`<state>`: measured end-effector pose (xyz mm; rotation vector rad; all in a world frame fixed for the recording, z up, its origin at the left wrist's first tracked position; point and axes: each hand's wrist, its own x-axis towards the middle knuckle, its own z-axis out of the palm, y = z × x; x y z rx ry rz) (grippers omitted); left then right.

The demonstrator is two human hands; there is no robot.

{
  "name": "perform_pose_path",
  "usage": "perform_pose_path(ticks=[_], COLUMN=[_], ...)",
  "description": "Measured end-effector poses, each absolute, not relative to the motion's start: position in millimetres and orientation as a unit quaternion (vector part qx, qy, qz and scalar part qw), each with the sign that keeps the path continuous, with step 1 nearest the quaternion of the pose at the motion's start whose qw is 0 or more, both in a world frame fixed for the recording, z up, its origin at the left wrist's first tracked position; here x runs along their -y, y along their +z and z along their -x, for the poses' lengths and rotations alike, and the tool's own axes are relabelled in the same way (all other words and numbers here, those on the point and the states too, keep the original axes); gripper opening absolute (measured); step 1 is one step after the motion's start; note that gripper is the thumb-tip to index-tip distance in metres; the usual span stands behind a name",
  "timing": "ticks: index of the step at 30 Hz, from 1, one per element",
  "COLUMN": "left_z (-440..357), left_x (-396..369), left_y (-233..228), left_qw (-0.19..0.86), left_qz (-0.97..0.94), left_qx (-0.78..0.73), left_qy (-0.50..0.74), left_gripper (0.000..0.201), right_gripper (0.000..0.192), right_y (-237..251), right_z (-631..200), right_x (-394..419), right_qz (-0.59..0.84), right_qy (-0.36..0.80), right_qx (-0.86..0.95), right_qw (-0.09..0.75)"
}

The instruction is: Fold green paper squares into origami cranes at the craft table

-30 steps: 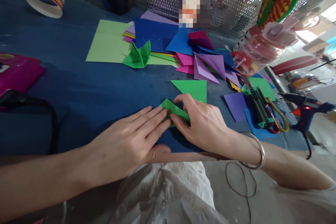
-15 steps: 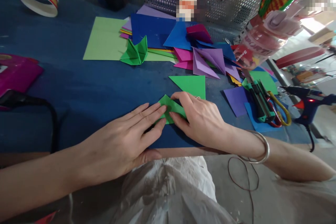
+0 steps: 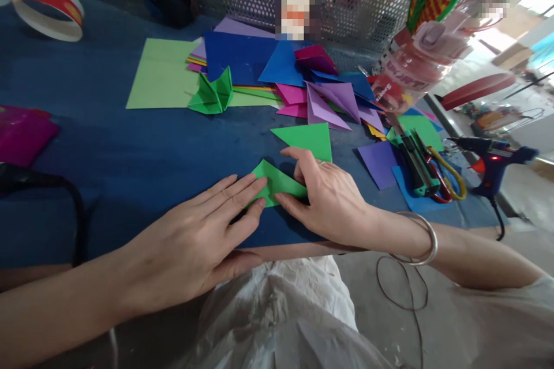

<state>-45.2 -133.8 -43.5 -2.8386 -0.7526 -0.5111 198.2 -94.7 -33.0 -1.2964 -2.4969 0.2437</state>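
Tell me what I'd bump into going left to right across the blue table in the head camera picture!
Tape ring → pink paper → folded green shape → green paper under both hands → purple square → scissors → glue gun.

A blue worktop (image 3: 130, 150) carries a far heap of coloured paper sheets (image 3: 268, 69), with a light green sheet (image 3: 160, 75) and a folded green paper shape (image 3: 210, 95) at its left. Nearer lie a green paper triangle (image 3: 307, 138) and a small folded green piece (image 3: 277, 181). A tape ring (image 3: 41, 3) sits far left; scissors (image 3: 437, 176) and a glue gun (image 3: 493, 158) lie right.
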Motion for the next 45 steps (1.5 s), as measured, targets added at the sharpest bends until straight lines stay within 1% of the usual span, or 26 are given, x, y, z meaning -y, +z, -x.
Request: perform_pose_path(ticks=[6,12,18,23,27,30,33,35,37,39,41,43,45], left_z=[47,50,51,59,60,58,57,56,56,55,54,52,51], left_x=[132,131,136,131,130,132,133,133,132,132,132,133,134], left_y=[-45,-47,-49,-49,-48,-48,-47,-46,-45,-44,-44,-44,-43], left_qw=[0.069,0.046,0.007,0.012,0.006,0.002,0.001,0.008,0.023,0.036,0.039,0.041,0.05], left_qz=[0.945,0.951,0.935,0.954,0.952,0.951,0.95,0.95,0.951,0.954,0.956,0.954,0.951], left_qx=[0.258,0.252,0.291,0.244,0.254,0.262,0.266,0.266,0.263,0.258,0.255,0.266,0.278], left_qy=[-0.188,-0.173,-0.201,-0.173,-0.171,-0.166,-0.163,-0.164,-0.159,-0.147,-0.14,-0.135,-0.125], left_gripper=[0.037,0.042,0.045,0.064,0.069,0.07,0.068,0.066,0.062,0.057,0.053,0.051,0.051], right_gripper=[0.056,0.052,0.049,0.045,0.041,0.041,0.045,0.049,0.049,0.045,0.043,0.041,0.034], right_y=[-37,-39,-43,-41,-39,-39,-40,-41,-40,-39,-36,-33,-31], right_z=[-206,-210,-219,-228,-230,-230,-232,-235,-239,-243,-244,-242,-236], right_x=[96,94,89,89,91,92,91,91,90,91,93,94,95], right_qz=[0.436,0.417,0.379,0.375,0.375,0.384,0.39,0.378,0.358,0.345,0.323,0.267,0.18], right_qy=[0.089,0.109,0.129,0.142,0.143,0.139,0.15,0.162,0.169,0.148,0.096,0.044,0.014], right_qx=[0.876,0.88,0.892,0.893,0.896,0.895,0.892,0.893,0.894,0.893,0.899,0.921,0.946], right_qw=[0.184,0.2,0.211,0.206,0.191,0.179,0.172,0.183,0.21,0.249,0.278,0.282,0.271])
